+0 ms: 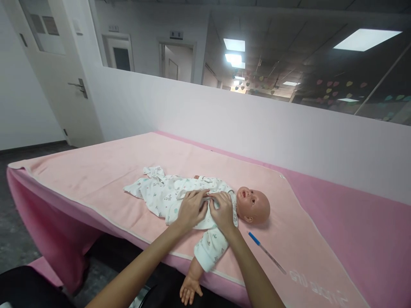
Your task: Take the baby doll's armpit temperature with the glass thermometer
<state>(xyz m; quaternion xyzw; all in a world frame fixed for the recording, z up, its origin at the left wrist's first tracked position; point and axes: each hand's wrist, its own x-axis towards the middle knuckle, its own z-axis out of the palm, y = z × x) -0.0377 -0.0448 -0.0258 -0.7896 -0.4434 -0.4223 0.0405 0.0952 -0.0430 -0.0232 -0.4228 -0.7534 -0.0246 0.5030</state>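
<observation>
A baby doll (253, 204) lies on its back on a pale pink blanket (96, 171), head to the right. It wears a white printed romper (160, 194). Both my hands rest on the doll's chest. My left hand (192, 208) pinches the romper's front with its fingers curled. My right hand (222, 210) grips the cloth just beside it, near the collar. The doll's bare arm (192, 283) hangs over the table's near edge.
A blue-capped pen (266, 251) lies on the blanket right of my right forearm. A low pink wall (257, 124) with glass above runs behind the table. A white door (61, 72) stands at the left. Dark floor shows beyond the table's left end.
</observation>
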